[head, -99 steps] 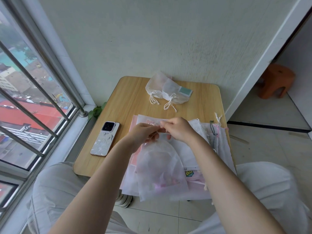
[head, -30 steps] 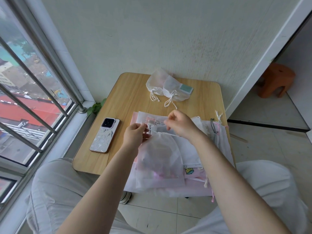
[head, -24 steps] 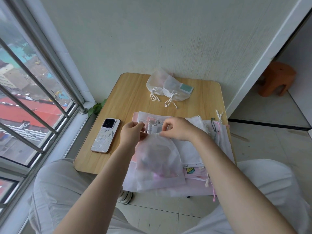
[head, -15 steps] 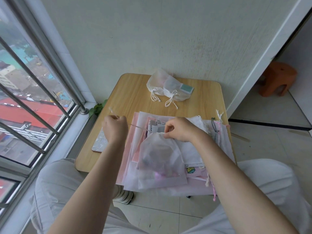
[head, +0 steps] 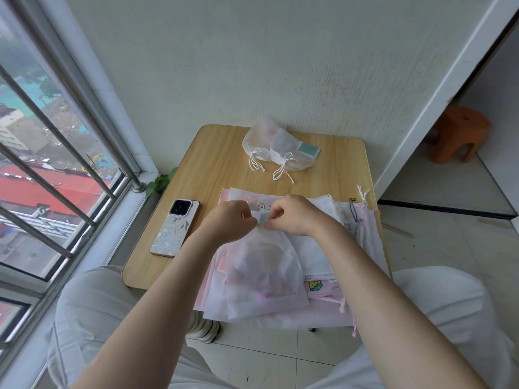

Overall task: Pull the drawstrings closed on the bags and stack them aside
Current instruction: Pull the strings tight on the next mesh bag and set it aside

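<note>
- Left hand (head: 229, 221) and right hand (head: 292, 214) close together at the gathered mouth of a sheer white bag (head: 262, 273), fingers of both curled and pinching its top edge (cord itself too fine to make out).
- Sheer white bag lying on top of a pile of flat bags (head: 317, 248) at the near side of the wooden counter (head: 213, 164), bottom end hanging past the near edge; something pinkish showing dimly through the fabric.
- Two closed bags (head: 276, 148) at the far edge of the counter by the wall, touching each other, white cords trailing toward the near side; a green-and-white card showing inside the right one.
- Phone (head: 175, 227) face down to the left of the pile, near the window side, apart from the bags.
- Orange stool (head: 456, 134) on the floor beyond the doorway, far right.
</note>
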A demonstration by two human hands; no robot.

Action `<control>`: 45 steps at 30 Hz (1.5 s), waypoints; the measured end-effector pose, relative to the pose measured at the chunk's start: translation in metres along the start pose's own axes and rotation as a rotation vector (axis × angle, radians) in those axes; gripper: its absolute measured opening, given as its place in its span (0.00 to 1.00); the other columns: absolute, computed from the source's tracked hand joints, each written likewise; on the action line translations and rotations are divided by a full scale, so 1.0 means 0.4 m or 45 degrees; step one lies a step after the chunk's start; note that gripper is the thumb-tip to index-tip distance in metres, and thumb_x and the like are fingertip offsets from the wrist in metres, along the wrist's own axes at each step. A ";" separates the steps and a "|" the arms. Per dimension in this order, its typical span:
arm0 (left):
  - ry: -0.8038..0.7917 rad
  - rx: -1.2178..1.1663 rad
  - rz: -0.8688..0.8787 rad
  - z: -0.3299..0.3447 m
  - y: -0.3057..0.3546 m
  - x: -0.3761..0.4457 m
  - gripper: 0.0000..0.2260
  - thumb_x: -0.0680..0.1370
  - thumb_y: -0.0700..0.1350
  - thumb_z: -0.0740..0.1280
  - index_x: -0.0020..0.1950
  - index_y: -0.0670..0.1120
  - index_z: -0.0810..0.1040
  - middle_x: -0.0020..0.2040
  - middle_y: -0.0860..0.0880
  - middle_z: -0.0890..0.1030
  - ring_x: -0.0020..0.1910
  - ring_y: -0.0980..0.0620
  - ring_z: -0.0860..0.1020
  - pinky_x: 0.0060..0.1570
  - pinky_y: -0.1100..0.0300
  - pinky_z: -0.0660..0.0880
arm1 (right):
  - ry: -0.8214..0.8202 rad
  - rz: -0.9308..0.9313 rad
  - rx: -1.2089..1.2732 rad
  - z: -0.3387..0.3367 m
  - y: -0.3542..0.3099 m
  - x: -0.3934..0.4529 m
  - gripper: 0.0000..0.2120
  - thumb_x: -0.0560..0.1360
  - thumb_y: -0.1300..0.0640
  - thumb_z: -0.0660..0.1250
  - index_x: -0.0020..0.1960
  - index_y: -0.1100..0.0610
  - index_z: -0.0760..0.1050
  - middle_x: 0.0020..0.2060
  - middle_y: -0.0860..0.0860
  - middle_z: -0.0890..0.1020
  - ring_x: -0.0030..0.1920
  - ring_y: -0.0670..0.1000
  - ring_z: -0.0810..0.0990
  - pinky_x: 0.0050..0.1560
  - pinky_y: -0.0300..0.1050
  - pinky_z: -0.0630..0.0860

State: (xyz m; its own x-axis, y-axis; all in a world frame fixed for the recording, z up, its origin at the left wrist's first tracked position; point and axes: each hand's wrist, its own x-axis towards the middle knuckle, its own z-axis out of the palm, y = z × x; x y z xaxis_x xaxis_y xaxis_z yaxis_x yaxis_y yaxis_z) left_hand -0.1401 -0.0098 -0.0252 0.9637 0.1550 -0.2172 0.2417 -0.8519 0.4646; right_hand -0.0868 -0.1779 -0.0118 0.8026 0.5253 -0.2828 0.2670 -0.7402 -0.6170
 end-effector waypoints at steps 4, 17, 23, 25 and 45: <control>-0.024 -0.043 -0.086 -0.004 -0.004 -0.003 0.15 0.74 0.50 0.63 0.31 0.45 0.67 0.29 0.51 0.69 0.31 0.51 0.68 0.31 0.60 0.63 | 0.026 -0.021 0.010 0.002 -0.007 -0.005 0.06 0.73 0.55 0.71 0.44 0.57 0.81 0.39 0.46 0.81 0.44 0.50 0.80 0.44 0.43 0.75; -0.208 -1.334 -0.185 0.008 0.013 -0.032 0.09 0.79 0.43 0.66 0.52 0.39 0.83 0.45 0.45 0.84 0.27 0.52 0.71 0.28 0.63 0.63 | 0.106 -0.026 -0.065 0.027 -0.003 -0.010 0.07 0.75 0.54 0.68 0.49 0.56 0.81 0.46 0.49 0.82 0.48 0.51 0.79 0.50 0.48 0.76; 0.062 -1.043 -0.303 0.024 0.011 -0.017 0.07 0.74 0.47 0.74 0.43 0.43 0.86 0.31 0.51 0.77 0.26 0.54 0.65 0.24 0.65 0.62 | 0.117 -0.022 -0.083 0.026 0.006 -0.006 0.07 0.75 0.52 0.70 0.44 0.56 0.78 0.38 0.45 0.77 0.42 0.49 0.76 0.42 0.44 0.72; 0.143 -0.986 -0.290 0.026 0.010 -0.011 0.09 0.72 0.48 0.75 0.42 0.41 0.86 0.29 0.51 0.77 0.26 0.55 0.67 0.26 0.65 0.64 | 0.115 -0.015 -0.061 0.024 0.004 -0.007 0.11 0.75 0.49 0.70 0.43 0.57 0.78 0.36 0.45 0.76 0.39 0.48 0.75 0.41 0.44 0.71; -0.132 -0.996 -0.091 0.037 0.011 -0.009 0.15 0.82 0.49 0.62 0.49 0.44 0.85 0.33 0.52 0.75 0.29 0.56 0.66 0.28 0.68 0.62 | 0.310 -0.192 0.977 -0.002 -0.036 0.004 0.28 0.74 0.55 0.71 0.65 0.33 0.63 0.67 0.44 0.69 0.65 0.43 0.71 0.56 0.39 0.72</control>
State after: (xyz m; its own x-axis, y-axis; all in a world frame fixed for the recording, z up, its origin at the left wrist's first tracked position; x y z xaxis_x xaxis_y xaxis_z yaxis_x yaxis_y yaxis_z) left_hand -0.1441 -0.0215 -0.0349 0.9368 0.1155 -0.3304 0.3490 -0.2369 0.9067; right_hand -0.0890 -0.1668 -0.0030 0.9042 0.4249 -0.0438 0.0128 -0.1294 -0.9915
